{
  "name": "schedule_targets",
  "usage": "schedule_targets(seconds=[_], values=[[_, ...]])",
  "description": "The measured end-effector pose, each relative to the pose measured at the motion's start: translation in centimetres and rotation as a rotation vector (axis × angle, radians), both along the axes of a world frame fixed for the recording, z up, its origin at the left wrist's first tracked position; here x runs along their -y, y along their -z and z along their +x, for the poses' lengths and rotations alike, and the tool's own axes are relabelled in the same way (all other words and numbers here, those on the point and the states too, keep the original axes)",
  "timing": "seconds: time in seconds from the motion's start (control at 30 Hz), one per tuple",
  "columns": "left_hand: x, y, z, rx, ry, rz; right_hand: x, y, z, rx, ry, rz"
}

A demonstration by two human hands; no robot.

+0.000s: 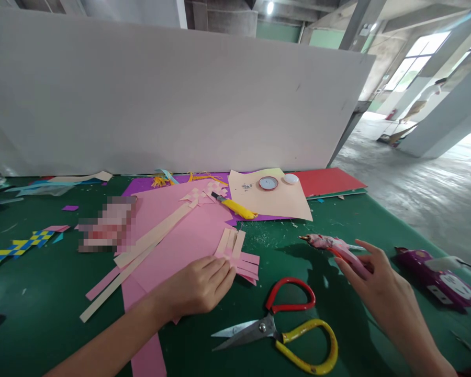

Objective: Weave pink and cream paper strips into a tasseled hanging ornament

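- Two hands: one left hand (206,285), one right hand (384,288).
- Three tools: one glue gun (326,242), one pair of scissors (261,328), one yellow knife (238,208).
- One purple device (435,275).

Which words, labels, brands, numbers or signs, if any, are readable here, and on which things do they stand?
No text can be read.
Purple device: pale markings, too small to read.
Pixelated patch, left: blurred; cannot tell whether it bears text.
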State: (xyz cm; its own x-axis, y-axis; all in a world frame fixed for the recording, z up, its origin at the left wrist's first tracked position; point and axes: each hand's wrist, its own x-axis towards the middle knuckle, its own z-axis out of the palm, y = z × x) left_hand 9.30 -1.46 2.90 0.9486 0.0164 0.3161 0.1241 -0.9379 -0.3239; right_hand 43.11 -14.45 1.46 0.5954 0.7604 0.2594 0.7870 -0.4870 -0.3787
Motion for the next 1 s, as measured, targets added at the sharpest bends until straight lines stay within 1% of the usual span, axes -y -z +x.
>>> schedule_targets(seconds=[0.13, 0.27, 0.33, 0.4, 0.5, 0.57, 0.67, 0.73, 0.8, 0.87, 0.93, 1.0], values=[[0.1, -0.1, -0.1, 0.106, -0.068, -0.074, 0.2, 0.2, 0.3, 0.006, 0.010, -0.014], [0.3, 0.5, -1.0, 0.196, -0.077, -0.229, 0.1, 0.2, 0.2, -0.026, 0.013, -0.023], [0.1, 0.9, -1.8, 0.192, -0.086, -0.306, 0.0, 0.1, 0.0, -0.049, 0.013, -0.034], [-0.3, 1.1, -2.6, 0.171, -0.118, -0.344, -0.2, 0.0, -0.1, -0.057, 0.019, -0.041], [-0.8, 0.9, -3.3, 0.160, -0.204, -0.408, -0.3, 0.0, -0.2, -0.042, 0.021, -0.030], [-0.8, 0.6, -3.0, 0.189, -0.245, -0.451, -0.4, 0.0, -0.2, -0.039, 0.016, -0.029], [-0.4, 0.4, -1.6, 0.263, -0.310, -0.486, -0.5, -0.1, -0.4, -0.041, 0.013, -0.027], [-0.2, 0.6, -0.4, 0.263, -0.442, -0.504, -0.6, -0.1, -0.5, -0.041, 0.009, -0.021], [-0.3, 0.9, 0.7, 0.219, -0.582, -0.499, -0.6, -0.2, -0.6, -0.043, 0.004, -0.022], [-0.5, 1.2, 1.3, 0.168, -0.682, -0.521, -0.6, -0.3, -0.6, -0.044, 0.003, -0.024], [-0.9, 1.4, 1.4, 0.141, -0.707, -0.566, -0.6, -0.4, -0.5, -0.045, 0.009, -0.024], [-1.1, 1.3, 1.3, 0.133, -0.688, -0.631, -0.5, -0.3, -0.4, -0.044, 0.012, -0.024]])
